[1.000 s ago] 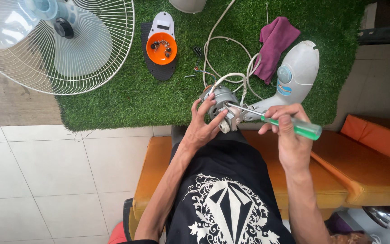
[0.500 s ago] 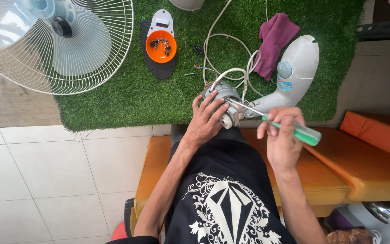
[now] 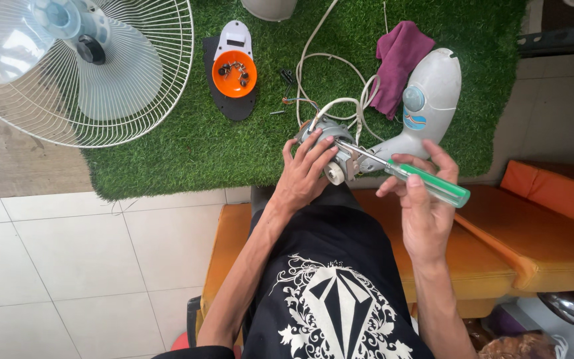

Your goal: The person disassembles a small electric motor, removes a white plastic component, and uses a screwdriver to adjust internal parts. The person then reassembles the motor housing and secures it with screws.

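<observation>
Gripping a small grey fan motor from the near side, left hand with fingers spread over its casing, most of the motor body hidden beneath them. Pinching one green-handled screwdriver in right hand, fingers closed round the handle, metal tip reaching left into the motor; exact spot of contact too small to make out. Sitting over one orange bench, its far right end cut off. Just beyond the motor, one white fan housing, lower end partly behind the screwdriver shaft. One tangle of white cable on green turf mat, running out of view at the top. One purple cloth beside the housing. One orange dish holding small screws, count unclear. One white fan cage with blades, cropped at left and top.
</observation>
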